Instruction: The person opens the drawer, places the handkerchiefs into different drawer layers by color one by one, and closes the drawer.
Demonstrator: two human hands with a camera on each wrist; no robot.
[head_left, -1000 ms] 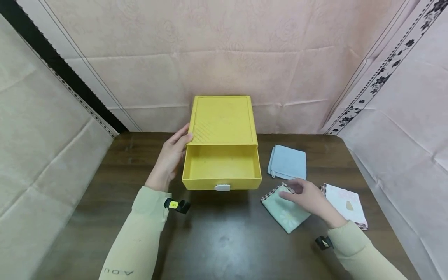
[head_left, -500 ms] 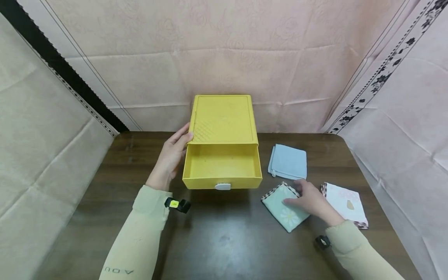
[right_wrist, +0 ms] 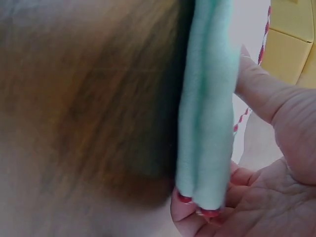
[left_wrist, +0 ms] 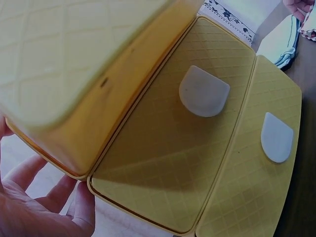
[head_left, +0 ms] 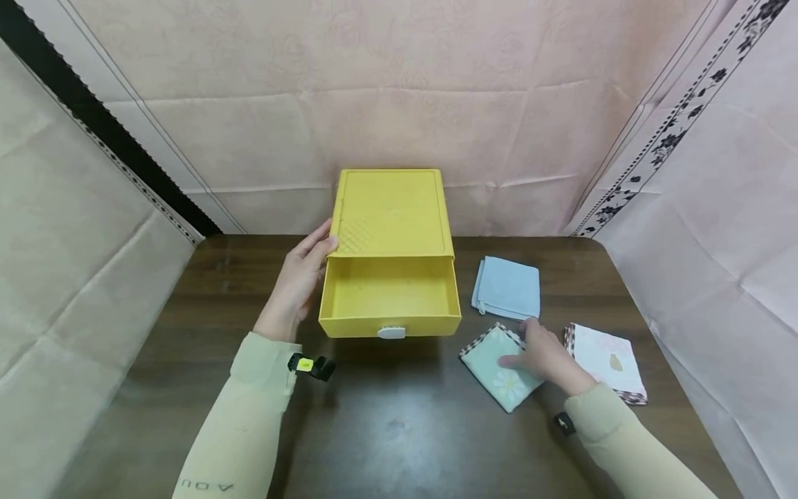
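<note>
A yellow drawer cabinet (head_left: 393,215) stands at the back of the table, its top drawer (head_left: 355,328) pulled out with nothing in it. My left hand (head_left: 293,281) rests against the cabinet's left side, thumb at the top front edge. In the left wrist view, two lower drawers with white knobs (left_wrist: 205,94) are closed beneath the pulled-out one. My right hand (head_left: 548,353) pinches a folded mint-green towel (head_left: 499,367) with checked trim and a white flower, thumb on top. The right wrist view shows fingers around the towel's edge (right_wrist: 210,98).
Behind the green towel lies a folded light-blue towel (head_left: 508,287). To the right is a folded white towel (head_left: 601,360) with checked trim. All are on the dark wooden table (head_left: 386,430). Pale cloth curtains (head_left: 399,125) hang behind the table and along both sides.
My right thumb and fingers have settled onto the green towel's right edge and now pinch it. The left hand keeps its place on the cabinet; the head view shifts slightly.
</note>
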